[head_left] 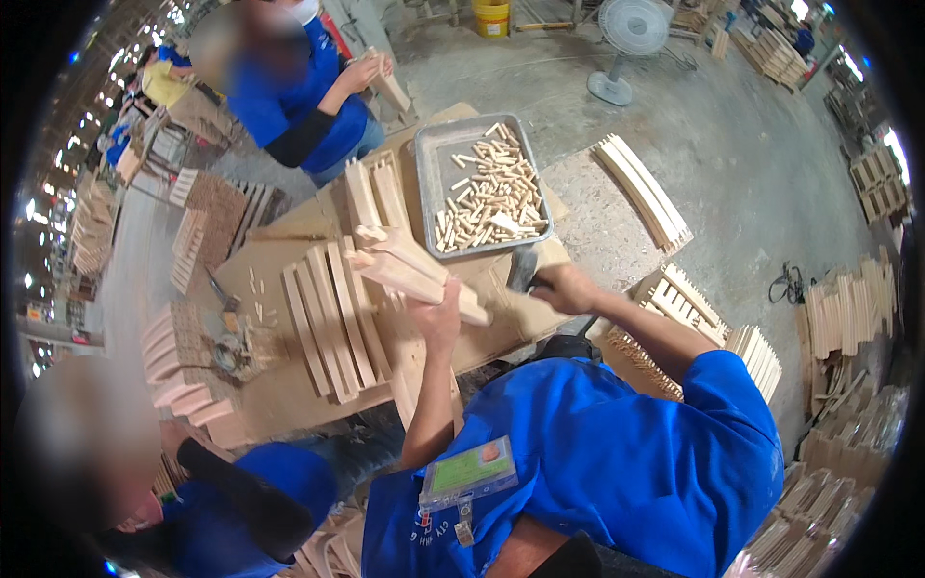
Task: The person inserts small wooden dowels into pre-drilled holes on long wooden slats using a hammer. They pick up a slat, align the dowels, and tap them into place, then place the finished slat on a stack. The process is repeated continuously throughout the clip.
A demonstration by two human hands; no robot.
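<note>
My left hand (438, 313) is closed around two pale wooden pieces (400, 265) held side by side, tilted above the work table. Their far ends point to the left. In my right hand (567, 287) is a hammer (521, 272), its dark head a short way right of the wooden pieces. Some blur lies around the hammer and the near ends of the pieces. Just beyond my hands, a grey metal tray (436, 154) holds a heap of short wooden dowels (496, 183).
Curved wooden slats (328, 318) lie in a row on the cardboard-covered table (275, 400). Co-workers in blue stand at the far left and near left. Stacked wooden parts (674, 308) are at my right. A fan (631, 29) stands on the floor beyond.
</note>
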